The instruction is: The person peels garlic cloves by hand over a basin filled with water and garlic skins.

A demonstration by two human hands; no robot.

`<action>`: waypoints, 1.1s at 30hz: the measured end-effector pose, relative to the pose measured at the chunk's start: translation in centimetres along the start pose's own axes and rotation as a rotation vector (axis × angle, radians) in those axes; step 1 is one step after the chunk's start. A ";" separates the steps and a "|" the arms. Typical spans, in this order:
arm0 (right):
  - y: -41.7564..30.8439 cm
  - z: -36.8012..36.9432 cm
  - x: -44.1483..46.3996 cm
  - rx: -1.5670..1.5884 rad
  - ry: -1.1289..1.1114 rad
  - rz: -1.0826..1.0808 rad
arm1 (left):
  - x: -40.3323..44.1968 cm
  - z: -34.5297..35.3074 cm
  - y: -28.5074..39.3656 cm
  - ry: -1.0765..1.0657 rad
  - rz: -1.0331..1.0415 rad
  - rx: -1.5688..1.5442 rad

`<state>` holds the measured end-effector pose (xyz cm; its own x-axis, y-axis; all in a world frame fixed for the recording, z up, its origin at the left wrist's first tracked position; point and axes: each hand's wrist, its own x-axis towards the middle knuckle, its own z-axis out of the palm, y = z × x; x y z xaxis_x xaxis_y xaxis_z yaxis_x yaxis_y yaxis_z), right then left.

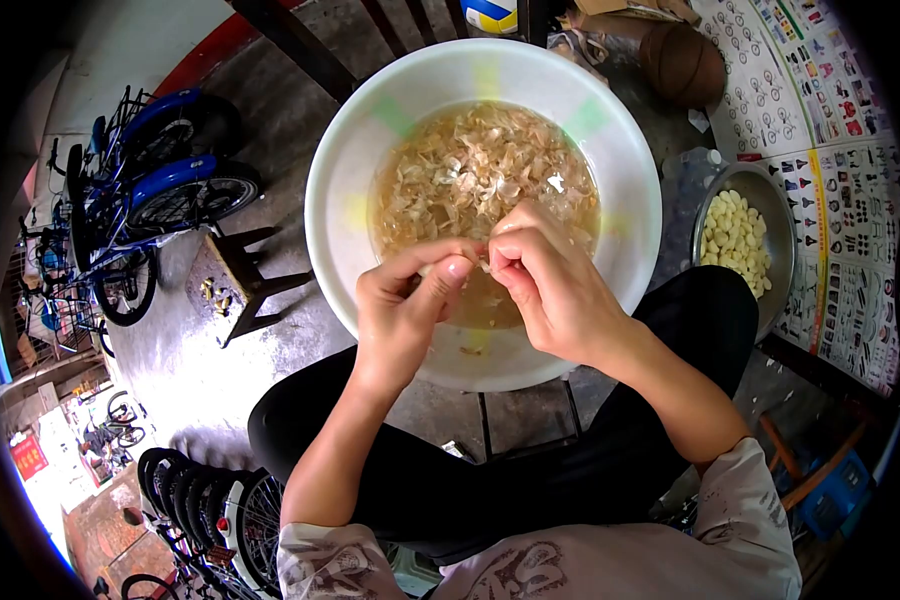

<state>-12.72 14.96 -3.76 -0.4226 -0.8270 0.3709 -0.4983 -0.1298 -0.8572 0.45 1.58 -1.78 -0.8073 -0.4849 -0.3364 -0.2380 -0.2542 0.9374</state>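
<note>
Over a wide white basin (625,290), my left hand (410,290) and my right hand (555,275) meet with their fingertips together. Both pinch a small pale garlic clove (483,262), mostly covered by the fingers. Below them, papery garlic skins (460,165) float thickly in brownish water inside the basin. To the right, a metal bowl (785,235) holds many peeled white cloves (735,235).
A small wooden stool (235,285) with bits on its seat stands left of the basin. Bicycles (170,170) line the left side. A brown basketball (682,65) lies at the back right, beside a printed sheet (855,230). A blue-and-yellow ball (492,14) sits behind the basin.
</note>
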 end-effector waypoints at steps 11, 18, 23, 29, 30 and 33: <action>-0.2 0.2 0.3 0.142 0.137 0.064 | -0.4 0.6 -0.3 -0.030 -0.258 -0.455; 0.4 0.7 0.2 0.006 0.313 -0.051 | -0.9 1.6 -1.5 0.000 -0.106 -0.385; 0.2 0.3 0.2 -0.010 0.288 -0.058 | -1.5 1.9 -1.1 0.100 -0.019 -0.098; 0.1 -0.4 0.2 0.079 0.170 -0.040 | -1.5 1.7 -0.2 0.206 0.191 0.390; 0.2 -0.4 0.2 0.153 0.120 -0.013 | -1.3 1.4 -0.5 0.173 0.293 0.394; 0.2 0.0 0.0 0.234 0.089 0.066 | -1.3 1.4 0.0 0.127 0.374 0.426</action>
<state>-12.85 14.93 -3.89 -0.5185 -0.7879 0.3322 -0.2829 -0.2086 -0.9362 0.75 3.34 -1.28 -0.8134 -0.5802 0.0409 -0.1669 0.3001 0.9392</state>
